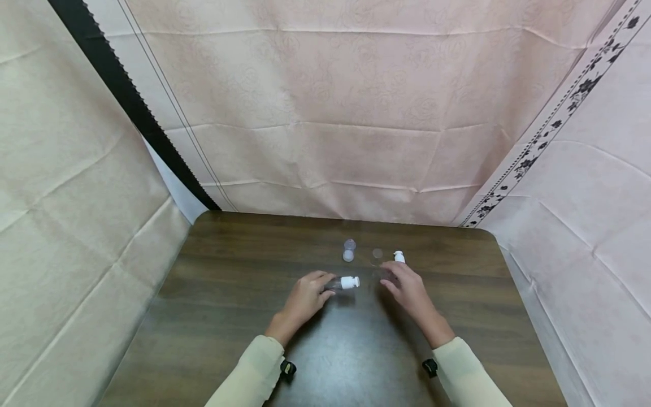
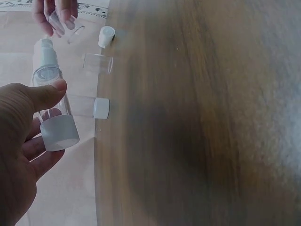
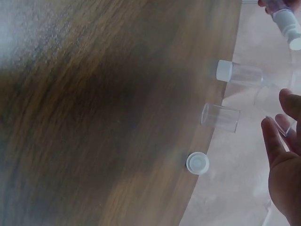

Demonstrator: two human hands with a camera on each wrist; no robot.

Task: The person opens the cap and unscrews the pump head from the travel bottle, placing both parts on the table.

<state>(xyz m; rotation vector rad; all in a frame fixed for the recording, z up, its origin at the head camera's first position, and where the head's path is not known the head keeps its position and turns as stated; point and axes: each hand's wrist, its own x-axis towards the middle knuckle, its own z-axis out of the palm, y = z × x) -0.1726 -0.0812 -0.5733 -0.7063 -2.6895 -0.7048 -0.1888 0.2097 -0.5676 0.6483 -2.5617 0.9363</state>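
Main risk I saw: a knock-over. The white-based bottle point(image 1: 348, 250) stood upright beyond both hands, so an overreaching knuckle could have tipped it. A spare clear cap point(image 1: 377, 254) stood just right of that bottle, with a white pump head point(image 1: 399, 256) further right, close to the right hand point(image 1: 407, 285); a sideways sweep could have scattered both. Slip risk too: smooth plastic could have skidded from the pinch on the clear overcap point(image 2: 74, 35). Had overcap and pump met off-axis, the rim could have snagged on the nozzle.

Fingers: left hand point(image 1: 307, 295) was gripping the pump bottle point(image 2: 62, 109) on the near side of the white-based bottle, thumb across the clear body, other fingers behind. Its pump end stuck out past the fingertips, uncovered. Right thumb and fingertips pinched the overcap, right of and nearer than the white-based bottle, apart from the pump. Exact fingertip contact: couldn't tell.
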